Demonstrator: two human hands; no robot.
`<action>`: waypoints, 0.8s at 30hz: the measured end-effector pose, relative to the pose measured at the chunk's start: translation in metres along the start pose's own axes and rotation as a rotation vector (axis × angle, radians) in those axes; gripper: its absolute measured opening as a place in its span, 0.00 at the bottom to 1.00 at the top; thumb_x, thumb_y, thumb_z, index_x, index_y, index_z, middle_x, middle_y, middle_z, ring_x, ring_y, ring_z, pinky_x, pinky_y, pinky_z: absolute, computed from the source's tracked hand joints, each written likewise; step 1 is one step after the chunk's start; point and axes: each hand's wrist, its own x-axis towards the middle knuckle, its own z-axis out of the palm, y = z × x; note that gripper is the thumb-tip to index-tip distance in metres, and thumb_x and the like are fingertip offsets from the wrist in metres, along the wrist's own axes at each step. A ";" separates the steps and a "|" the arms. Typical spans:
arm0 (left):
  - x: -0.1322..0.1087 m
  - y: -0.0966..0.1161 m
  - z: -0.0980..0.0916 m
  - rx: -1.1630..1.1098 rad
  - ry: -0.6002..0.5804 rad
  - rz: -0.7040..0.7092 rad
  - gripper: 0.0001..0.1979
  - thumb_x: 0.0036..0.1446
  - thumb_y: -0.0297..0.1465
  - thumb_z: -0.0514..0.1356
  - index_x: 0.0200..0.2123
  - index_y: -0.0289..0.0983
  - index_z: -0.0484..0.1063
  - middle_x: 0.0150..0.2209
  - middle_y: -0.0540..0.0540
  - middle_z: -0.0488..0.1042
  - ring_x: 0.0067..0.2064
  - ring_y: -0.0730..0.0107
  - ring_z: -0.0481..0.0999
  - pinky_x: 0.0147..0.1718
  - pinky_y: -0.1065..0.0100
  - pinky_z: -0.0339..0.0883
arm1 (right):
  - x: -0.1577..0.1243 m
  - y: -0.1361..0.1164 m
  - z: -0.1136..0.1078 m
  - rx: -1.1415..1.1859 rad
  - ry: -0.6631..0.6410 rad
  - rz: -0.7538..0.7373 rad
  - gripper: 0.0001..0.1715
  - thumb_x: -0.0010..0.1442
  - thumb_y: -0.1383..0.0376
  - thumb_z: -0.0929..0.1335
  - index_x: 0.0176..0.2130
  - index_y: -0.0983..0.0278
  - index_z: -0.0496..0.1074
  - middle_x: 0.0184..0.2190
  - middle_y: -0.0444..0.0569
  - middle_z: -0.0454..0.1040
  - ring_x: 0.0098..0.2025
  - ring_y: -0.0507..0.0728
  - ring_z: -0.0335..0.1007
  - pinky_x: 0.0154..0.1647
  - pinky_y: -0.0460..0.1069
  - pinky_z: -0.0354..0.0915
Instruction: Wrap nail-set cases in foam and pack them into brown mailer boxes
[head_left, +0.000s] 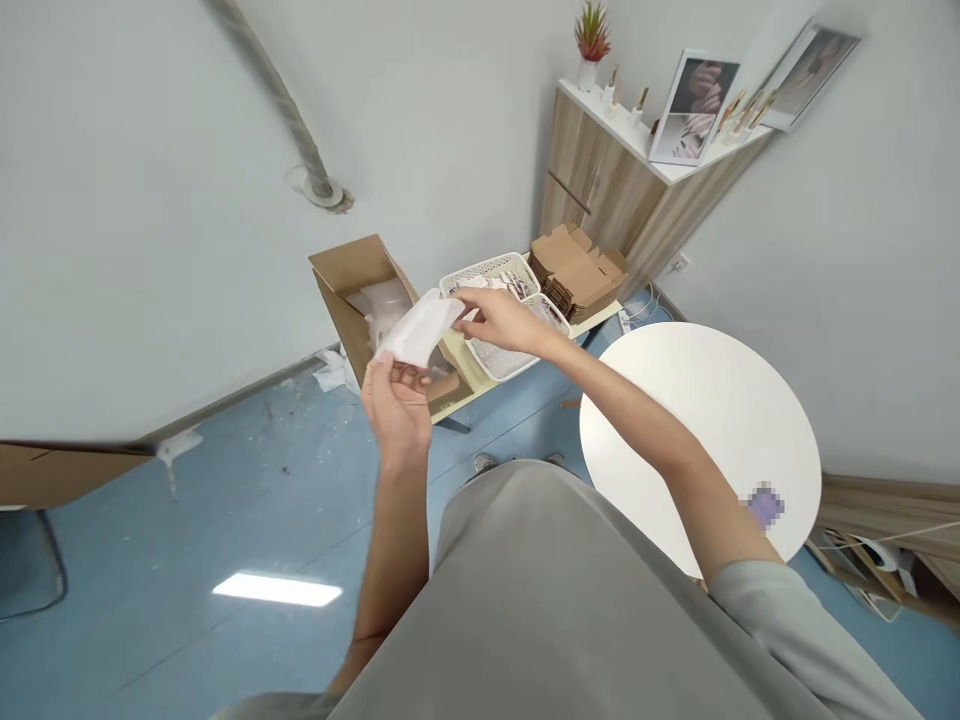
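Cardboard box (352,285), basket (487,272) and cartons (581,275) crowd beyond the right hand (501,318); open floor (247,500) left.

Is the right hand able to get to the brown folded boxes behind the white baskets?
Probably yes. The right hand hovers above the white baskets, and the brown folded boxes sit just beyond with nothing tall between. It is busy pinching the white pouch, though, shared with the left hand.

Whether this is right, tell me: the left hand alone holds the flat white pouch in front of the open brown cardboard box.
No. In the head view both hands hold the flat white pouch: the left hand grips its lower end, the right hand pinches its upper end. It is in front of the open brown cardboard box.
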 end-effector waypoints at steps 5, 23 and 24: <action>-0.032 0.012 0.031 0.137 -0.174 0.225 0.13 0.56 0.40 0.73 0.36 0.40 0.76 0.44 0.43 0.85 0.50 0.60 0.84 0.48 0.64 0.78 | -0.032 0.015 -0.012 0.222 0.205 0.008 0.28 0.77 0.51 0.68 0.68 0.59 0.76 0.59 0.55 0.84 0.60 0.63 0.81 0.67 0.60 0.74; -0.131 -0.202 0.133 0.577 -1.042 -0.325 0.27 0.58 0.53 0.77 0.49 0.42 0.76 0.51 0.40 0.84 0.57 0.50 0.84 0.55 0.56 0.77 | -0.345 0.114 0.010 0.831 1.010 0.563 0.39 0.57 0.38 0.82 0.57 0.56 0.79 0.55 0.54 0.84 0.57 0.65 0.81 0.64 0.62 0.77; -0.132 -0.216 0.139 0.534 -0.990 -0.422 0.29 0.58 0.55 0.76 0.52 0.42 0.77 0.52 0.40 0.85 0.57 0.49 0.84 0.55 0.57 0.78 | -0.359 0.117 0.016 0.817 1.056 0.591 0.39 0.57 0.39 0.82 0.57 0.56 0.79 0.56 0.54 0.84 0.57 0.65 0.81 0.65 0.62 0.77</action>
